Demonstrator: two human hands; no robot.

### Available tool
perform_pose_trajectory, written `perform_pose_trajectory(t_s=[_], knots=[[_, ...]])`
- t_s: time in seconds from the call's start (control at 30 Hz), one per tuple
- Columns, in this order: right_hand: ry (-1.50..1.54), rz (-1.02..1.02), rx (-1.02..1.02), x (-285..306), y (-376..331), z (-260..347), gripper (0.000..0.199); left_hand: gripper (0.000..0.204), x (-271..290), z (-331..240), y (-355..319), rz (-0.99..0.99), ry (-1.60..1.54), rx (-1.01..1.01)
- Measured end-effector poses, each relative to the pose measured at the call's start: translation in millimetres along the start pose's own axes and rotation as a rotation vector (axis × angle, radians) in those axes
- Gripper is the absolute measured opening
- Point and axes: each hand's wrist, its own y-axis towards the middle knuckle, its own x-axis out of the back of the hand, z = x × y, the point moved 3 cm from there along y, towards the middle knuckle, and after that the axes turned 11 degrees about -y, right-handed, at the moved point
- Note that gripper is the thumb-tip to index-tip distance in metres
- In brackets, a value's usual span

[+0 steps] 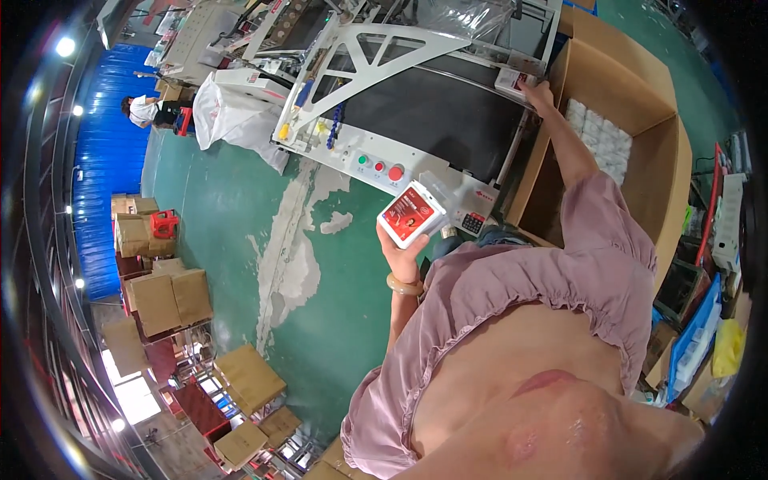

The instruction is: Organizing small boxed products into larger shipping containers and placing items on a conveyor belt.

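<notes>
My left hand (402, 254) holds up a flat red-and-white pack (412, 214) with rounded corners, in front of the machine's control panel. Clear film or plastic shows behind the pack, and whether more than one is held I cannot make out. My right hand (542, 98) reaches across the open carton to the far right end of the black conveyor belt (432, 120). Its fingers close on a small white pack (510, 82) with some red print, at the belt's edge. White film-wrapped packs (598, 142) lie in rows inside the carton.
A large brown carton (620, 68) stands open right of the machine. Green, black and red buttons (395, 173) sit on the white front panel. A white sack (232, 116) hangs at the machine's left. Another person (144, 110) is far left, beyond stacked cartons (156, 302) on green floor.
</notes>
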Motion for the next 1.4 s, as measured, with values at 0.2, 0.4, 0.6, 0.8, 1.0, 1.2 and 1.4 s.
perform_pose_trajectory(t_s=[0.2,0.4,0.6,0.8,1.0,1.2,1.4], knots=[[-0.218,-0.053,0.495,-17,-48,32,0.073,0.077,-1,5,11,0.008,-0.093,0.014],[0.204,0.580,1.280,26,-268,95,0.070,0.059,11,33,31,0.022,-0.356,0.251],[0.207,0.624,1.562,11,-315,109,0.077,0.054,-12,29,30,0.076,-0.568,0.579],[0.224,0.665,1.431,8,-309,111,0.073,0.064,-31,-2,40,0.115,-0.193,0.051],[0.538,0.712,0.972,-14,-311,98,0.056,0.079,-35,-30,47,0.070,0.687,-0.442],[0.679,0.659,0.947,-9,-320,114,0.045,0.085,-48,-24,47,0.009,0.778,-0.434],[0.908,0.741,0.810,-7,-323,116,0.038,0.083,-53,-19,50,0.037,0.858,-0.442]])
